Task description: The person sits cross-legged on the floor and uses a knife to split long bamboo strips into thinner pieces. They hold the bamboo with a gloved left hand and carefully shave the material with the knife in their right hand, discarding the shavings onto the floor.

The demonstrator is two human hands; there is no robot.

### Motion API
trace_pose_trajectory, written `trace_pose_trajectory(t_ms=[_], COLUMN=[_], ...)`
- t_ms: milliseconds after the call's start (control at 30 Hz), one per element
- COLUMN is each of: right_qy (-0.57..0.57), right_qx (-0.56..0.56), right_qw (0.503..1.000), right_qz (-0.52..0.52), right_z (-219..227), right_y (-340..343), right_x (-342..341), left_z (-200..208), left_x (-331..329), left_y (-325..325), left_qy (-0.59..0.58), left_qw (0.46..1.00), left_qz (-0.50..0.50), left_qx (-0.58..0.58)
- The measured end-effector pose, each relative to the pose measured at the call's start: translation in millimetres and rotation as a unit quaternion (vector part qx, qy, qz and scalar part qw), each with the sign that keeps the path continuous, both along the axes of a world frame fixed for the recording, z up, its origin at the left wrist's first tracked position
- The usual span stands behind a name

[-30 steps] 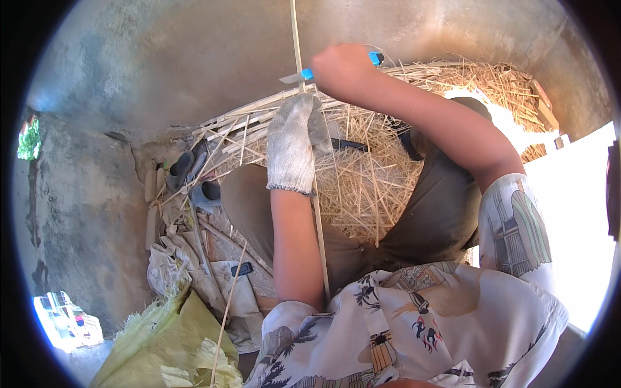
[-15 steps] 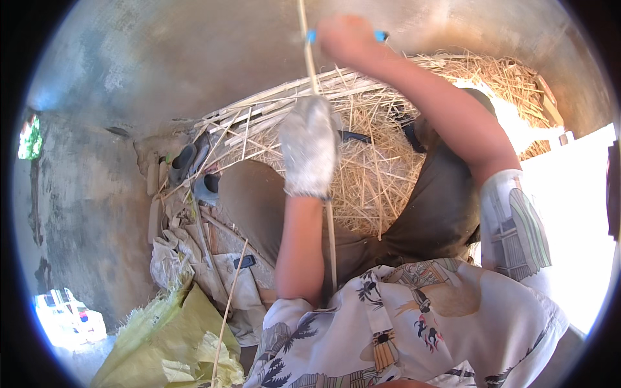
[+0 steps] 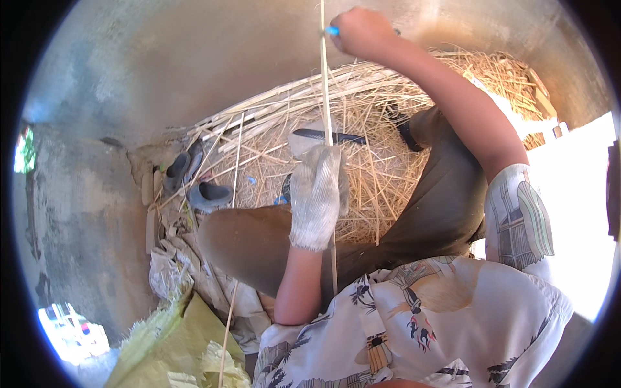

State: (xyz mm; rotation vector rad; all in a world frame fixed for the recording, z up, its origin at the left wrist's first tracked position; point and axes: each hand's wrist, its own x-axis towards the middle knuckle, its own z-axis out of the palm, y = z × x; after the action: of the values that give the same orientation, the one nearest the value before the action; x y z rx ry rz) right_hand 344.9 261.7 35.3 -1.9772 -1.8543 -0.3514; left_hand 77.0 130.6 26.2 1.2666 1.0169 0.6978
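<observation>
A long, thin pale strip of wood or bamboo [image 3: 326, 84] stands nearly straight up the picture, running from beside my body past the top edge. My left hand [image 3: 315, 194], in a whitish knitted glove, is closed around it above my lap. Farther up, my bare right hand [image 3: 363, 33] grips a blue-handled tool [image 3: 332, 30], whose end meets the strip. Its working edge is too small to make out. On the ground beyond the glove lies a long dark blade-like tool [image 3: 349, 138], crossed by the strip.
Shavings [image 3: 381, 161] cover the ground between my legs, with pale strips [image 3: 252, 107] piled along the curved wall [image 3: 226, 58]. Grey shoes [image 3: 210, 194] stand at the left. Nearer are a yellow-green sack [image 3: 174, 343] and crumpled cloth [image 3: 242, 317].
My gloved left hand has come down toward me and slightly right. My right hand and its tool have shifted a little right, and the strip has swung more upright.
</observation>
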Motion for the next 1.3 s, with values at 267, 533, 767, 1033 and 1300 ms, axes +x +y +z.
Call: trace_pose_trajectory(t_ms=[267, 533, 767, 1033, 1300], right_qy=[-0.043, -0.024, 0.078, 0.153, 0.061], right_qx=[-0.033, 0.013, 0.092, 0.247, 0.077], right_qw=[0.988, 0.995, 0.978, 0.924, 0.995], right_qz=[0.144, 0.101, -0.169, -0.247, 0.004], right_z=[-3.0, 10.9, 31.0, 6.5, 22.8], right_y=[-22.6, -2.0, 50.0, 19.4, -14.6], right_x=[-92.0, -82.3, 25.5, 161.7, -19.7], left_z=[4.6, -9.4, -13.6, -4.6, 14.3], left_x=[-10.8, 10.5, 17.1, 10.8, 6.1], left_y=[48.7, 49.7, 11.5, -14.9, 11.8], left_qy=[-0.179, -0.051, 0.17, 0.071, -0.035], left_qw=[0.975, 0.986, 0.906, 0.979, 0.999], left_qz=[0.088, 0.108, -0.041, -0.098, -0.032], left_qx=[-0.103, 0.113, 0.386, 0.162, -0.003])
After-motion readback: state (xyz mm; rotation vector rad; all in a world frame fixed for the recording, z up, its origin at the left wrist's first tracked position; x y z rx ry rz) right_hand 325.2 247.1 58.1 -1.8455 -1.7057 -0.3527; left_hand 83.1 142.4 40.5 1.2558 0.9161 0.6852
